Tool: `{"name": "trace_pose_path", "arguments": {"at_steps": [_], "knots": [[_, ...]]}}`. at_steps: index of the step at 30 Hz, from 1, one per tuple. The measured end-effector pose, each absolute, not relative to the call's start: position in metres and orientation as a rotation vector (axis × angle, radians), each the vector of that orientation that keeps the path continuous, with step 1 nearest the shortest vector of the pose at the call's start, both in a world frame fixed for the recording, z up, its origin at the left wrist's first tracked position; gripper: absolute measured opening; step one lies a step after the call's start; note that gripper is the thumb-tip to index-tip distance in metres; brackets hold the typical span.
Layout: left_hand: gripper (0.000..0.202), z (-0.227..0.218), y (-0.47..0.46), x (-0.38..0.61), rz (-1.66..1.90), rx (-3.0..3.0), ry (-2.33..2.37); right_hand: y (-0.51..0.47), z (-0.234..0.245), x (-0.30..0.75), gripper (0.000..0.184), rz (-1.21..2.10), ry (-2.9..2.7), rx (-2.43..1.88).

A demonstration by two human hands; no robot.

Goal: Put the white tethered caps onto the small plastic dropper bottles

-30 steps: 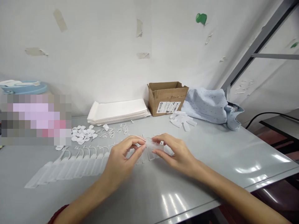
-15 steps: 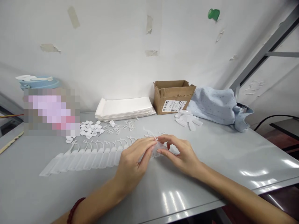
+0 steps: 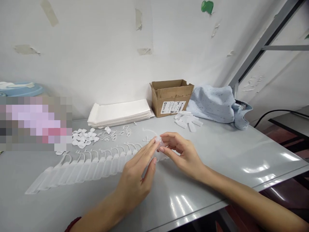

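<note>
In the head view, my right hand [image 3: 185,156] pinches a small translucent plastic tube [image 3: 161,144] between thumb and curled fingers. A white cap-like piece [image 3: 157,138] sits at its upper end, and a thin pale strap [image 3: 149,130] sticks out to the left. The fingertips of my left hand [image 3: 136,170] rest straight against that cap-like piece, with the thumb held apart below. Leftward runs a row of similar translucent tubes [image 3: 89,168] with curved white straps, lying side by side on the grey table [image 3: 205,196]. My hands partly cover the row's right end.
Behind the row lie a heap of small white caps [image 3: 83,137] and loose straps [image 3: 115,133]. Farther back are a stack of white sheets [image 3: 120,112], an open cardboard box [image 3: 172,100], loose translucent pieces [image 3: 187,120] and a light blue cloth [image 3: 210,104]. A wall stands behind.
My left thumb has come away from the tube and dropped lower, while the left fingertips now lie on the cap-like piece. My right hand keeps its hold. The camera view has shifted slightly right.
</note>
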State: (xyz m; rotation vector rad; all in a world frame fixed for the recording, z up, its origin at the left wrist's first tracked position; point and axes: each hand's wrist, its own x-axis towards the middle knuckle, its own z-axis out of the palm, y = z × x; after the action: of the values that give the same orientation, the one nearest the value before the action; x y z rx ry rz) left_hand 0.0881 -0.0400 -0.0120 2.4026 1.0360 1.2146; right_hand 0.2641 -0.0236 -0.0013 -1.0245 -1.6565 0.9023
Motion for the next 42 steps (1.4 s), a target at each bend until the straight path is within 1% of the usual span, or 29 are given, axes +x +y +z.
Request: {"name": "trace_pose_path", "arguments": {"at_steps": [4,8,11,14,18,25,28,31,38,42], "knots": [[0.04,-0.002,-0.032,0.089,1.204,2.39,1.157,-0.021,0.003,0.266,0.024,1.054,-1.539,-1.02],[0.041,0.006,-0.017,0.097,1.169,2.501,1.118,-0.009,0.007,0.277,0.025,1.085,-1.435,-1.072],[0.044,0.008,-0.005,0.108,1.006,2.568,1.092,0.007,0.01,0.294,0.024,1.119,-1.409,-1.235],[0.046,0.007,0.002,0.121,0.823,2.578,1.087,0.02,0.013,0.311,0.016,1.151,-1.427,-1.441],[0.047,0.003,0.003,0.129,0.715,2.558,1.124,0.025,0.016,0.323,0.013,1.15,-1.499,-1.606],[0.052,0.0,0.004,0.129,0.558,2.619,1.093,0.026,0.011,0.325,0.011,1.205,-1.659,-1.577],[0.052,-0.002,0.003,0.13,0.546,2.654,1.093,0.03,0.005,0.326,0.007,1.237,-1.697,-1.554],[0.053,-0.004,0.002,0.132,0.539,2.691,1.084,0.031,0.002,0.327,0.007,1.252,-1.722,-1.544],[0.044,-0.012,0.002,0.133,0.549,2.696,1.089,0.029,0.006,0.327,0.01,1.28,-1.783,-1.545],[0.043,-0.014,0.003,0.132,0.576,2.699,1.068,0.03,0.007,0.328,0.011,1.294,-1.814,-1.54]]}}
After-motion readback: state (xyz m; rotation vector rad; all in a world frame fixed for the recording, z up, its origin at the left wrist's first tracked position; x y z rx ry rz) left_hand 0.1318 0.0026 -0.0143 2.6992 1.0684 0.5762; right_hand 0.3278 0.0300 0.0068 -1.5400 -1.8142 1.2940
